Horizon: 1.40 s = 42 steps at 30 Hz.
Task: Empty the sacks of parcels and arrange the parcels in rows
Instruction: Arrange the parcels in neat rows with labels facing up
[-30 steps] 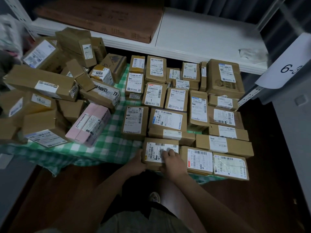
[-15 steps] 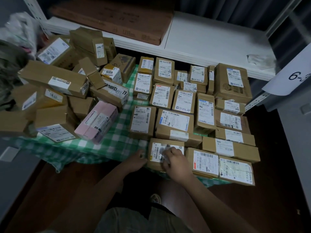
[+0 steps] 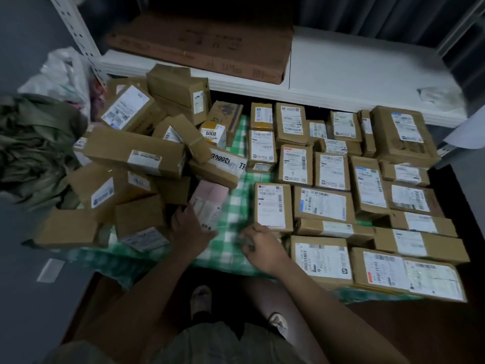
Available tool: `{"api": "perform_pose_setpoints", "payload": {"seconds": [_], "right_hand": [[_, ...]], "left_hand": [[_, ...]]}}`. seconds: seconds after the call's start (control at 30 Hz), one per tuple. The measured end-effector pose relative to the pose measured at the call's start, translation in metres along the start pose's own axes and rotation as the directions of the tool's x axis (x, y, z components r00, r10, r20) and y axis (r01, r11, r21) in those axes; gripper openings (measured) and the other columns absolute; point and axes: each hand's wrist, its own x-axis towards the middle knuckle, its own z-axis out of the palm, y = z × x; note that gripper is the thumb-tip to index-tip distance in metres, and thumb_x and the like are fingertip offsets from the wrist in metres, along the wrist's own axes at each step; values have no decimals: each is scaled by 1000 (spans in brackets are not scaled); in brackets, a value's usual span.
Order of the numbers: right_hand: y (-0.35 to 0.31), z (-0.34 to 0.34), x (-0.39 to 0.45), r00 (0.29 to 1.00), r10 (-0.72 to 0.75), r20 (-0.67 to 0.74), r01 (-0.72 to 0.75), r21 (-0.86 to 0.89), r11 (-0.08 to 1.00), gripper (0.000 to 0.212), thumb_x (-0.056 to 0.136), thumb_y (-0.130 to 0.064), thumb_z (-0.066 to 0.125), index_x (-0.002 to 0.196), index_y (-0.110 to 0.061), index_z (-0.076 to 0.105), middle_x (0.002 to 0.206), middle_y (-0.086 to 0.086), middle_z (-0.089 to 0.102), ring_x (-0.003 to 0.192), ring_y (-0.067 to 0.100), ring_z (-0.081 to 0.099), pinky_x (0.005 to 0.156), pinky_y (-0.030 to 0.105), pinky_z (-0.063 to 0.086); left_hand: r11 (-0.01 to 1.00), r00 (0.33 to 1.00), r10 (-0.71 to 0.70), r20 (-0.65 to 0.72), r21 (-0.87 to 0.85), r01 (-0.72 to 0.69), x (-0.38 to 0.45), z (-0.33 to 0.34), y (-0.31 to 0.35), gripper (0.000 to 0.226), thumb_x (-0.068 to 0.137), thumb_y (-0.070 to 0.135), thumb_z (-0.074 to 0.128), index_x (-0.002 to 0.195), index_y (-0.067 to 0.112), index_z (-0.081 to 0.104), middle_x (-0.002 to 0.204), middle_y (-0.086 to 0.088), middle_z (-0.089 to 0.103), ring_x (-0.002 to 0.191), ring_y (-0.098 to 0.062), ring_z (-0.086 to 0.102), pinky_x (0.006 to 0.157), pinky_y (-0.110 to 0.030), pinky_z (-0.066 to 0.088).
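Working left to right, with the pink parcel [image 3: 210, 203] as our landmark. Far to its left we find a crumpled green sack [image 3: 34, 143], slack and seemingly emptied. Between sack and pink parcel stands an unsorted heap of brown parcels [image 3: 136, 153], tilted and leaning on one another over the green checked cloth [image 3: 231, 248] that covers the counter.

The pink parcel lies at the heap's near right edge, partly under a brown box marked in black lettering [image 3: 220, 164]. The left hand [image 3: 189, 227] is on the pink parcel's near left end, fingers against it; motion blur prevents us from telling whether the grip is closed round it or merely touching. The right hand [image 3: 259, 245] is just right of the pink parcel, over bare cloth, fingers loosely curled, holding nothing that we can make out.

Right of that hand, the arranged rows of parcels [image 3: 341, 185] lie flat, labels up, edges touching.

We judge the pink parcel to be the next piece for the rows. It looks like a stiff, long carton, probably light, with a smooth, possibly slippery wrap. We recommend taking it across its short width near the middle, or by both ends with two hands. Risk noted: drawing it out may unsettle the lettered box resting above it, and the leaning heap behind could slide.
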Motion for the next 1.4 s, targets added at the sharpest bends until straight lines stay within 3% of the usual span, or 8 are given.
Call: {"api": "perform_pose_setpoints", "payload": {"seconds": [0.3, 0.57, 0.67, 0.73, 0.87, 1.0, 1.17, 1.4], "right_hand": [[-30, 37, 21, 985, 164, 50, -169, 137, 976, 29, 88, -10, 60, 116, -6, 66, 122, 15, 60, 115, 27, 56, 99, 22, 37], [-23, 41, 5, 905, 422, 50, -379, 545, 748, 23, 97, -34, 57, 112, -19, 48, 95, 0, 64, 78, 13, 61, 70, 26, 45], [-20, 38, -1, 877, 433, 208, -427, 750, 505, 46, 94, -45, 58, 131, -24, 43, 117, -2, 65, 98, 12, 67, 90, 30, 52], [-15, 38, -5, 888, 396, 235, -412, 788, 457, 47, 96, -38, 57, 138, -21, 45, 127, -2, 64, 110, 14, 65, 101, 39, 48], [-9, 30, -17, 909, 336, 246, -395, 768, 505, 43, 99, -25, 54, 141, -24, 44, 132, -7, 61, 118, 10, 60, 105, 36, 45], [1, 23, -27, 924, 270, 272, -381, 727, 572, 51, 97, -26, 58, 145, -27, 40, 136, -8, 58, 122, 8, 57, 108, 39, 43], [1, 6, -35, 929, 263, 260, -369, 687, 626, 60, 91, -21, 67, 141, -30, 35, 135, -7, 50, 121, 6, 52, 95, 17, 44], [2, 11, -32, 946, 259, 197, -290, 146, 946, 121, 53, -60, 80, 148, -36, 10, 123, 1, 46, 114, 21, 48, 87, 39, 47]], "left_hand": [[978, 993, 54, 108, 194, -75, 20, -7, -7, 119, 78, 46, 73, 151, 19, -17, 149, -20, 13, 134, -39, 24, 102, -42, 35], [902, 928, 97, 359, -426, 70, 12, 5, -9, 106, 67, 40, 72, 149, 19, 7, 133, -7, 46, 108, -22, 54, 83, -30, 54], [823, 862, 119, 493, -534, 192, 0, 14, -8, 76, 85, 29, 68, 145, 20, 22, 114, -4, 60, 80, -9, 62, 51, -17, 49], [795, 795, 124, 594, -539, 278, -5, 16, -9, 91, 68, 42, 74, 144, 25, 28, 113, -2, 65, 82, -10, 66, 53, -19, 51], [838, 716, 128, 686, -461, 292, -16, 17, -11, 94, 49, 42, 74, 136, 30, 41, 124, 4, 62, 106, -15, 60, 72, -30, 49], [855, 652, 135, 746, -420, 304, -24, 18, -9, 33, 83, 31, 68, 114, 30, 58, 119, 7, 64, 111, -13, 56, 98, -39, 42], [809, 664, 181, 726, -493, 319, -32, 25, -7, 48, 75, 38, 77, 119, 26, 61, 112, 3, 71, 108, -18, 64, 96, -37, 51], [785, 677, 130, 724, -493, 376, -46, 30, 4, 23, 91, 21, 63, 112, 14, 58, 87, -4, 65, 80, -16, 63, 79, -31, 55]]}}
